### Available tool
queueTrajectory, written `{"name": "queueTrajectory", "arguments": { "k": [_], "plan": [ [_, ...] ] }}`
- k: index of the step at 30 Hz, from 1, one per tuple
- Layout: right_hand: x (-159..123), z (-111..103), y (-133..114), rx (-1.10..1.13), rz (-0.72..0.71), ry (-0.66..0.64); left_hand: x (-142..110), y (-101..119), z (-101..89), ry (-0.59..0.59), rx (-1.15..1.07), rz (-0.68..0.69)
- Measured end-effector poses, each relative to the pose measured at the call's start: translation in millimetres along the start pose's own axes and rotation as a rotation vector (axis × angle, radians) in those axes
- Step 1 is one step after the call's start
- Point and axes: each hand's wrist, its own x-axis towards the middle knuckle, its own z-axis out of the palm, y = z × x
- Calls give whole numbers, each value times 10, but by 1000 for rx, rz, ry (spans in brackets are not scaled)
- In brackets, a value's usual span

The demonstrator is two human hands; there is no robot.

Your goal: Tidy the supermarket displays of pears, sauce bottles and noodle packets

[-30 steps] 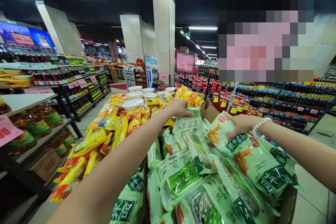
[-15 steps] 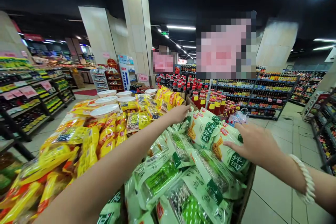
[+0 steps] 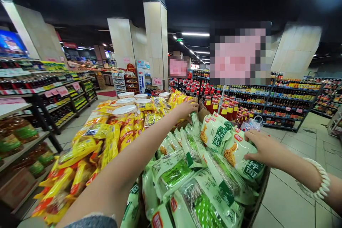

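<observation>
Pale green noodle packets (image 3: pixel 203 199) fill a cardboard box in front of me. My left hand (image 3: pixel 188 108) reaches to the box's far edge, its fingers curled down over the top of a green noodle packet (image 3: pixel 196 123); the fingertips are partly hidden. At the right side, my right hand (image 3: pixel 263 146) lies against an upright noodle packet (image 3: pixel 236 149) printed with noodles, thumb and fingers apart along its edge. Another upright noodle packet (image 3: pixel 213 131) leans between the two hands. A white braided bracelet (image 3: pixel 319 178) circles my right wrist.
Yellow packets (image 3: pixel 88 153) are heaped left of the box, with white round tubs (image 3: pixel 124 110) behind them. Red-capped jars (image 3: pixel 215 104) stand beyond the box around a sign pole. Bottle shelves (image 3: pixel 283 105) line the back; another shelf unit (image 3: pixel 40 139) is at left. Tiled floor (image 3: pixel 288 199) lies right.
The view has swung left, so the scene sits further right. My left hand has shifted slightly at the box's far edge. My right hand stays by the same upright packet.
</observation>
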Motion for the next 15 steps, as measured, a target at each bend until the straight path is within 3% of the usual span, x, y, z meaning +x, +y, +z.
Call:
{"name": "queueTrajectory", "arguments": {
  "k": [3, 5, 10, 15],
  "plan": [
    [0, 42, -5, 31, 24, -12, -59, -72, -103, 48, -1, -207],
    [9, 35, -4, 13, 45, -30, -50, -53, -130, 64, 9, -267],
    [210, -154, -74, -69, 9, -47, 203, 178, -77, 37, 56, -199],
    [685, -248, -394, -24, 33, -39, 501, 446, 83, 22, 87, -125]
  ]
}}
